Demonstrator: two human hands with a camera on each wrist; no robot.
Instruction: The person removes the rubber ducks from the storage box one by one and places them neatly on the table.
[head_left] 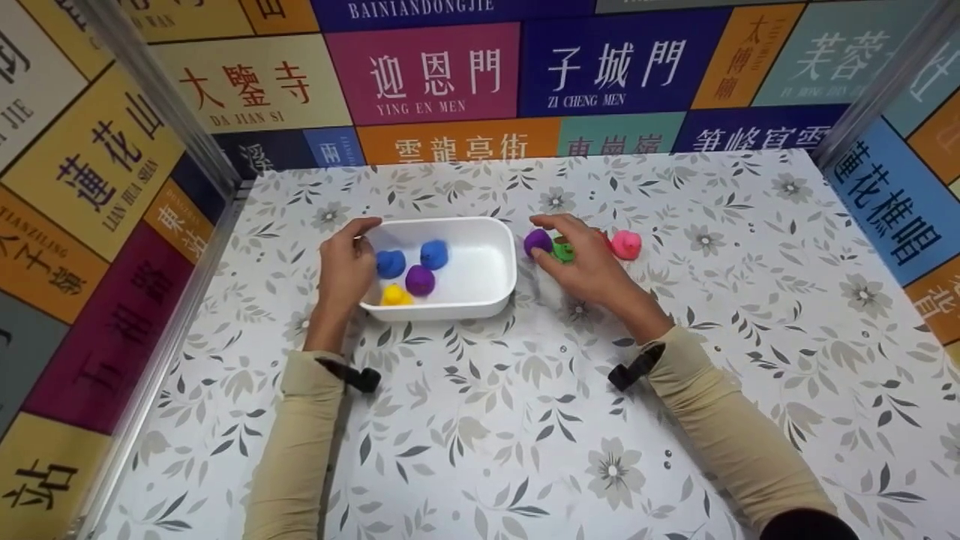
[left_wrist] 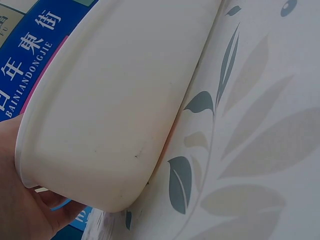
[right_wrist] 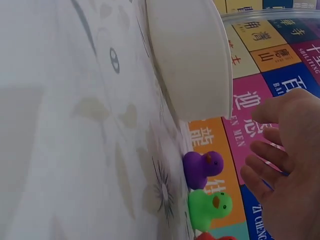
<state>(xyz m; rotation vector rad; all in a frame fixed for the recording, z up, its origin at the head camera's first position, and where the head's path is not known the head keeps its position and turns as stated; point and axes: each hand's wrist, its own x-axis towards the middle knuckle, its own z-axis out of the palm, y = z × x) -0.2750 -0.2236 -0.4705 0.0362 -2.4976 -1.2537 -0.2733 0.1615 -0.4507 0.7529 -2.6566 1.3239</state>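
My left hand [head_left: 347,262] holds the left end of a white plastic tub [head_left: 480,307], its fingers round the rim. In the left wrist view the tub's side [left_wrist: 115,110] hides part of that hand. Inside the tub lie two blue rubber ducks [head_left: 433,254], a purple duck [head_left: 420,281] and a yellow duck [head_left: 396,295]. To the tub's right my right hand [head_left: 581,259] hovers with loosely bent fingers near a purple duck [right_wrist: 196,169]. Beside that duck stand a green duck [right_wrist: 207,210], a red duck [right_wrist: 212,236] and a pink duck [head_left: 626,244]. The hand partly covers this row.
A floral white cloth [head_left: 525,420] covers the table. Panels with printed characters [head_left: 435,75] rise behind it and along both sides. A black wrist camera [head_left: 636,367] sits at the right cuff, another [head_left: 352,375] at the left cuff.
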